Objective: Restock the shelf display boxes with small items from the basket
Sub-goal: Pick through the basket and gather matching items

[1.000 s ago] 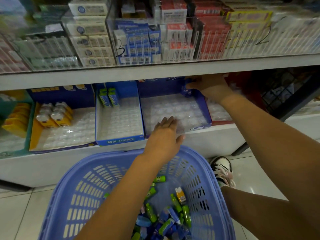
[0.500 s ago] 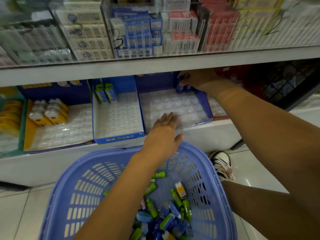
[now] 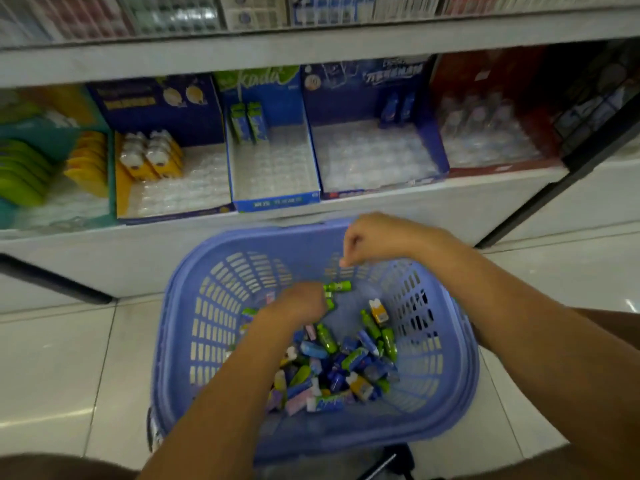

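Lower centre, a lilac basket (image 3: 180,341) holds a heap of small items (image 3: 346,362): little tubes and cartons, probably light, stiff and glossy enough to slip, best pinched across the middle. Inside it the left hand (image 3: 298,308) curls round a green tube (image 3: 338,286). Just beyond, over the far rim, the right hand (image 3: 377,239) is curled; whether it holds anything cannot be told. Farther off, across the upper frame, the shelf display boxes (image 3: 277,204) stand mostly unfilled.

A single head-worn camera looks forward and steeply down, close above the basket (image 3: 180,327), with the shelf (image 3: 311,50) just ahead.
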Available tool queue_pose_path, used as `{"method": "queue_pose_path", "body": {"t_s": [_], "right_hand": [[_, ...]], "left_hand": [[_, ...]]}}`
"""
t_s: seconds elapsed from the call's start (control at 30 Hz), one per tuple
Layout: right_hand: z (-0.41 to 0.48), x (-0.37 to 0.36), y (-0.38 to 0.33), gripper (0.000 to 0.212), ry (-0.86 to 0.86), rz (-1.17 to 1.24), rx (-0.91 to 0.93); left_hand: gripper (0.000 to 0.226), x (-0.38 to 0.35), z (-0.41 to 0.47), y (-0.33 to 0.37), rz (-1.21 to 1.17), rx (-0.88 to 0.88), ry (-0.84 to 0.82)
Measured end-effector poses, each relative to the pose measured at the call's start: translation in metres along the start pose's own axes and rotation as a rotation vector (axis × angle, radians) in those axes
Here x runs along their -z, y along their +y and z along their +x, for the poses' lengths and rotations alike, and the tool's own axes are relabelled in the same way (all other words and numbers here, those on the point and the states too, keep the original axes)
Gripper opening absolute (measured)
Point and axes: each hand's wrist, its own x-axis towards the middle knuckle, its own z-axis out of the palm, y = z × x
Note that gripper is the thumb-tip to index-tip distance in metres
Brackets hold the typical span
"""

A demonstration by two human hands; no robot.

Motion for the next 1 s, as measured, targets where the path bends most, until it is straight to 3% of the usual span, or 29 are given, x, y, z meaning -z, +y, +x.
{"method": "queue_pose_path", "body": {"t_s": [0.13,0.3,0.37,0.47,0.53,0.63,0.7,0.77,0.87,1.0], "right_hand": [[0.009,-0.091,0.02,0.028,-0.355,-0.133,-0.108],[0.003,-0.159,0.05,0.032,-0.657,-0.555,-0.068],[0.002,-0.17,0.051,0.015,-0.632,-0.64,-0.061],[0.005,-0.177,0.05,0.036,-0.602,-0.656,-0.019],[0.006,-0.178,0.054,0.022,-0.591,-0.648,-0.013],[0.01,-0.17,0.061,0.024,-0.511,-0.417,-0.056],[0.014,-0.165,0.064,0.014,-0.433,-0.201,-0.029],[0.015,-0.166,0.064,0.019,-0.43,-0.121,-0.024],[0.017,-0.176,0.067,0.032,-0.489,-0.093,-0.114],[0.02,-0.19,0.06,0.042,-0.527,-0.074,-0.205]], "left_hand": [[0.038,-0.07,-0.012,-0.042,0.059,0.069,-0.27],[0.06,-0.103,-0.02,-0.063,0.031,0.067,-0.29],[0.056,-0.102,-0.018,-0.064,0.032,0.073,-0.302],[0.044,-0.1,-0.018,-0.061,-0.014,0.068,-0.273],[0.029,-0.096,-0.015,-0.056,-0.101,0.047,-0.151],[0.01,-0.085,-0.008,-0.044,-0.285,0.039,0.025],[0.02,-0.082,-0.004,-0.035,-0.423,0.063,-0.017],[0.031,-0.083,-0.004,-0.03,-0.521,0.093,-0.098],[0.041,-0.091,-0.006,-0.031,-0.422,0.087,-0.199],[0.027,-0.1,-0.007,-0.035,-0.242,0.024,-0.31]]}}
